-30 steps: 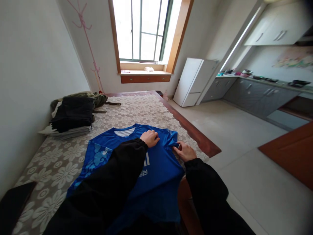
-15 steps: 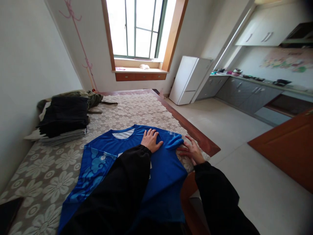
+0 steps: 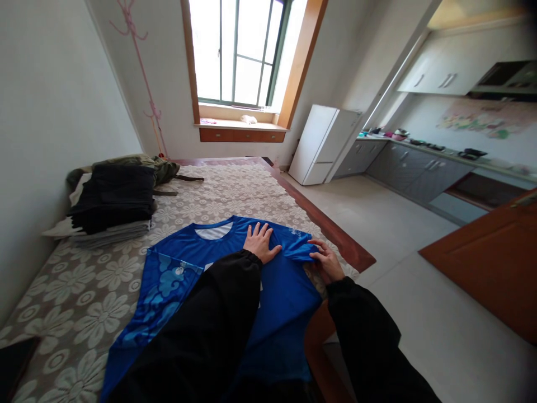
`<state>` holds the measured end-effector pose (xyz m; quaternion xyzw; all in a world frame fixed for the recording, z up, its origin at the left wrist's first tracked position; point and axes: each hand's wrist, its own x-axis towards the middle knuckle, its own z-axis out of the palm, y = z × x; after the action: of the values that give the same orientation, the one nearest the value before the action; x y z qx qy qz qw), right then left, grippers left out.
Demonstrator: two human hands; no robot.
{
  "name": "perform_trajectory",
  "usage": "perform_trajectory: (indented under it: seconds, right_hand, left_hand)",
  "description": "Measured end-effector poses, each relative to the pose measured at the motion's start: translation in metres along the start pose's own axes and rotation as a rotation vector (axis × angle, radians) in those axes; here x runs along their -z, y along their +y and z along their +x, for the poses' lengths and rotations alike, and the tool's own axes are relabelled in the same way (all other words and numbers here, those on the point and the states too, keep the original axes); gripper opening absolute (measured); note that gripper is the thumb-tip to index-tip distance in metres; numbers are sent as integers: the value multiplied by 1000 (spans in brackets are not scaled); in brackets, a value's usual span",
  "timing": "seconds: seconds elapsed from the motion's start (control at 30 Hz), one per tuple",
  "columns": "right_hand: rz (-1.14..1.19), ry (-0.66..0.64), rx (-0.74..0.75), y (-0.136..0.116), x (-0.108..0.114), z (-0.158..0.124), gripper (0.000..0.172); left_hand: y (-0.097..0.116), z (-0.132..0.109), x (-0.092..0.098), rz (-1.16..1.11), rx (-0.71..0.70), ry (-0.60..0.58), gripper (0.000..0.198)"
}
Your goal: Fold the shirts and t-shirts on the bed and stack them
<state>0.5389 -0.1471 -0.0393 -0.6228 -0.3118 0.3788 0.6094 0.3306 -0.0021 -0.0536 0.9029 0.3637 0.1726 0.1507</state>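
Observation:
A blue T-shirt [image 3: 289,302] lies spread on a flower-patterned tablecloth [image 3: 100,319], its collar facing away from me. One side carries a lighter cloud print, and that sleeve is folded inward over the body. My left hand [image 3: 259,243] rests flat on the shirt near the shoulder, fingers spread. At the edge of the other sleeve, my right hand [image 3: 329,264] pinches the cuff between thumb and fingers. My left forearm covers part of the shirt's front and a white print on it.
A stack of folded dark clothes [image 3: 113,196] sits at the table's far left, with an olive garment [image 3: 165,169] behind it. A dark flat object [image 3: 17,361] lies at the near left. Beyond the wooden table edge [image 3: 352,249] are a white fridge [image 3: 316,143] and an orange-brown door [image 3: 490,257].
My right hand has moved slightly inward and closed on the sleeve cuff, which now lies more opened out. My left hand stays on the shirt. The camera view has shifted a little.

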Motion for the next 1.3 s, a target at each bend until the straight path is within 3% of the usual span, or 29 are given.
perform_trajectory:
  seconds: [0.13,0.3,0.37,0.5,0.57,0.67,0.73,0.83,0.9,0.93,1.1,1.23,1.3]
  right_hand:
    - [-149,-107,-118,2,11,-6,42]
    - [-338,-174,-134,4,19,-3,79]
    - [-436,-167,-60,5,20,2,85]
    - [-568,-113,223,10,21,15,81]
    - [-606,-86,256,10,17,21,79]
    - [-675,-31,274,2,0,19,77]
    - [-773,-39,449,-7,-17,8,77]
    - [-973,-344,820,-18,-42,-18,75]
    - [-1054,-577,961,-20,-53,-34,74]
    - [-1068,-633,990,-20,-56,-40,74]
    - [-1038,-561,908,-11,-49,-52,63]
    - [-972,-458,782,-4,-32,-54,32]
    - [-938,-339,734,0,-22,-52,27]
  left_hand:
    - [0,0,0,-4,1,-7,77]
    - [2,-1,2,-35,7,-5,77]
    - [2,-2,3,-101,10,8,77]
    - [1,0,5,-472,59,115,67]
    - [0,2,6,-613,99,160,56]
    - [-3,9,7,-732,168,193,33]
    - [-7,15,8,-844,225,205,31]
    - [-17,23,13,-1010,296,195,47]
    - [-26,26,19,-1084,324,170,54]
    - [-31,26,22,-1107,332,155,57]
    - [-44,21,27,-1036,343,128,52]
    - [-38,17,23,-801,299,121,38]
    - [-32,15,22,-674,250,106,27]
